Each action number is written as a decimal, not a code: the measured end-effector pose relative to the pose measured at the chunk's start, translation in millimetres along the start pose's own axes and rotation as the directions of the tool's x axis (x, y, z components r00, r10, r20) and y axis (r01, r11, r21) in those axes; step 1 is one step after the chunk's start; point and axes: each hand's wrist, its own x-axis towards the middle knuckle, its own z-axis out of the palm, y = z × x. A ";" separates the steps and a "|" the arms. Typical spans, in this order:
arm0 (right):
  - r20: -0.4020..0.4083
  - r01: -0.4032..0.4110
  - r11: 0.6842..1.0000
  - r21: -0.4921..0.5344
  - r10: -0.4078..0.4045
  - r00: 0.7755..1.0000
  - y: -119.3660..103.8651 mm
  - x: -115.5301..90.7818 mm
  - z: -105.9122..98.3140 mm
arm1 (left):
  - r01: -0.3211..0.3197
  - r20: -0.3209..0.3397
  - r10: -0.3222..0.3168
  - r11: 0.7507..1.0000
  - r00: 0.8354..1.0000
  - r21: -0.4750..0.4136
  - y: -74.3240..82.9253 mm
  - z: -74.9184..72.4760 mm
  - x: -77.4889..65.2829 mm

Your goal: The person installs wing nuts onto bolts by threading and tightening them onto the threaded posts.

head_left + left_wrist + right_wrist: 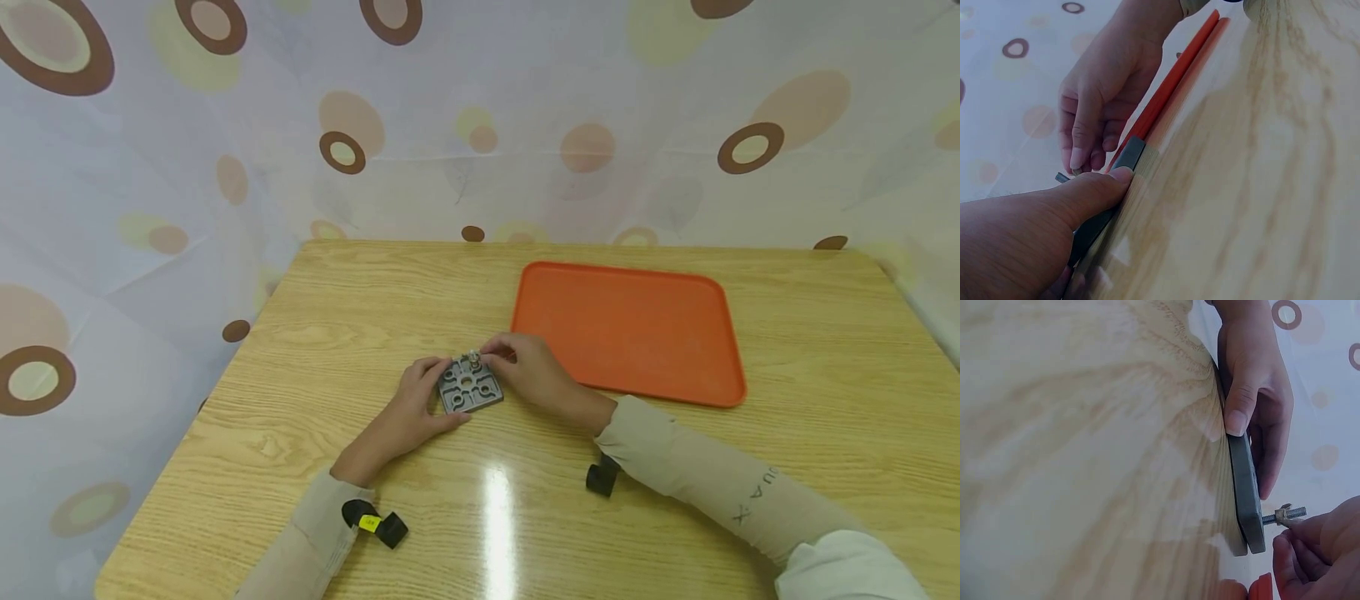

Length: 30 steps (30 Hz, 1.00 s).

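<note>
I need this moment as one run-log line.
left hand: grips grey plate; right hand: pinches wing nut on bolt; orange tray: on table

Counter (360, 300): light wood grain, glossy | orange tray (630, 333): flat, raised rim | grey square plate (467, 384): flat, just left of the tray's near-left corner

The head view looks forward and down from above the table (360, 308) toward a patterned cloth (525, 192). Both wrist views look from close and low along the table, tipped sideways, sharing the plate (471, 397), left hand (408, 412) and right hand (536, 375).
</note>
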 end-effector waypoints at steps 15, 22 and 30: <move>0.007 -0.027 1.000 0.017 0.026 1.000 -0.6 2.1 6.2 | -0.010 -0.007 0.010 1.000 1.000 0.015 -0.9 0.3 0.1; 0.047 -0.065 0.997 0.048 0.063 0.997 -1.3 4.5 9.6 | -0.022 -0.007 0.022 1.000 1.000 0.008 -1.1 0.0 -0.3; 0.049 -0.056 0.998 0.042 0.053 0.997 -0.4 5.5 10.6 | -0.018 0.002 0.018 1.000 1.000 0.005 -0.8 -0.6 -0.3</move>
